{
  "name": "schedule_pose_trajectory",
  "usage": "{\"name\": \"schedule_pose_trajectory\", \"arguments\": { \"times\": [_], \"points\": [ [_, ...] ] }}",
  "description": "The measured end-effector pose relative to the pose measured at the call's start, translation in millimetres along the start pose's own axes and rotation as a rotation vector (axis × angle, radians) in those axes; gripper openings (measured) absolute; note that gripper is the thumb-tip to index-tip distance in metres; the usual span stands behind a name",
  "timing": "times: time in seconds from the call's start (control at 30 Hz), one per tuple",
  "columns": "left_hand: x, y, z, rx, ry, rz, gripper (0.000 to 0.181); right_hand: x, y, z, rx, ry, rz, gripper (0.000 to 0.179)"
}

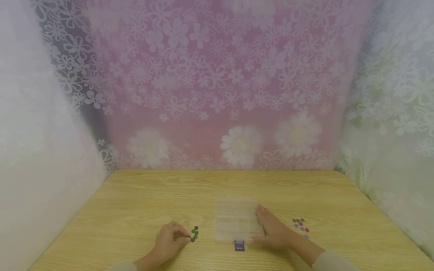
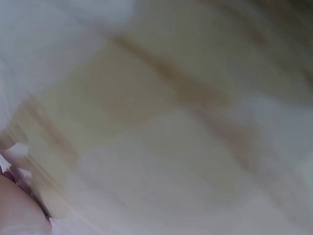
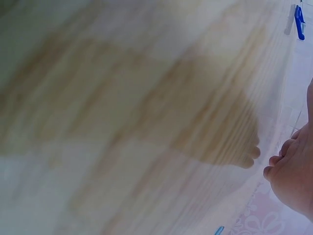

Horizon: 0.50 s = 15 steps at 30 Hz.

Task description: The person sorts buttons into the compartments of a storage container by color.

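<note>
In the head view my left hand (image 1: 168, 241) pinches a dark button-like disc (image 1: 189, 237) between thumb and fingertips, low over the table. Right beside those fingertips lie several small green discs (image 1: 196, 233) and dark ones. My right hand (image 1: 275, 230) lies along the right side of a clear plastic compartment box (image 1: 232, 220), fingers straight towards its far corner and thumb at its front edge. The box has a purple tab (image 1: 239, 245) at its front. Both wrist views show mostly blurred tabletop, with part of the left hand (image 2: 19, 205) and right hand (image 3: 293, 171) at their edges.
To the right of my right hand lies another group of discs, with red (image 1: 306, 230), blue (image 1: 296, 226) and grey (image 1: 297, 221) ones. Behind the wooden table (image 1: 152, 192) hangs a pink flowered curtain (image 1: 217, 94), with pale sheets at both sides.
</note>
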<state>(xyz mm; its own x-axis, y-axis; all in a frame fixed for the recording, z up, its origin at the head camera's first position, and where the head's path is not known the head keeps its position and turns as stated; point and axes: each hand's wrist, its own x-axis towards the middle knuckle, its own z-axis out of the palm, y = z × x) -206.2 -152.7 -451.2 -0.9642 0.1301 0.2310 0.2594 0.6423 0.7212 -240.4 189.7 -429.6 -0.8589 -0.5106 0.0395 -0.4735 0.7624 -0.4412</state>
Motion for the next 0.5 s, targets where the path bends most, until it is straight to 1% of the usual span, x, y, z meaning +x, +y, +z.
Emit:
{"name": "schedule_pose_trajectory", "arguments": {
  "times": [0.23, 0.5],
  "points": [
    [1.0, -0.7, -0.8, -0.001, 0.000, 0.003, 0.012, -0.3, 1.4, 1.7, -0.010, 0.007, -0.009, 0.105],
    [-0.1, -2.0, -1.9, -0.014, -0.005, 0.030, 0.009, -2.3, 4.1, 4.0, 0.001, 0.024, -0.042, 0.103]
  ]
}}
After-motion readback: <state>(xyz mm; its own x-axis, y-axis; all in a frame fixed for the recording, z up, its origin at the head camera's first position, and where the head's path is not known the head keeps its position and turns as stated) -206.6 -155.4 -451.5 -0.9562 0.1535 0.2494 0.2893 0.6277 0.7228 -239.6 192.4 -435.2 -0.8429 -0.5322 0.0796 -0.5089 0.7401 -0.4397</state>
